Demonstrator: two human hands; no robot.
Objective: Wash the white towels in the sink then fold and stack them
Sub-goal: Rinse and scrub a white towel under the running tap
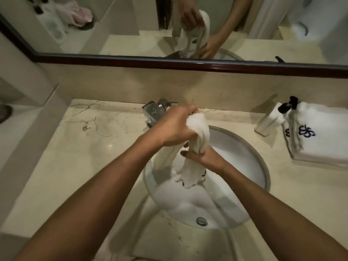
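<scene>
While it hangs twisted into a rope above the basin, the wet white towel (197,136) is gripped at two heights. The left hand (175,127) is closed around its upper end, fingers curled over the bunched top just in front of the tap. The right hand (203,155) is wrapped round the towel lower down, at the middle of the twist, thumb and fingers clamped on it. Below that grip the loose end (188,174) fans out and dangles over the bowl, not touching the bottom as far as can be seen. A second fold of the same cloth droops to the left, behind the left forearm.

Under the towel lies the round white sink (244,185), set into the pale marbled surface (79,147), with a metal drain fitting (201,221) at its near edge. A chrome tap (152,112) stands at the back of the sink, partly hidden by the left hand.

On the right of the surface, well apart from the sink, lies a folded stack of white towels (323,140) with a dark embroidered emblem, and dark-capped bottles (278,115) lean just beside it. Above the backsplash a dark-framed mirror (131,59) reflects both hands and the twisted towel.
</scene>
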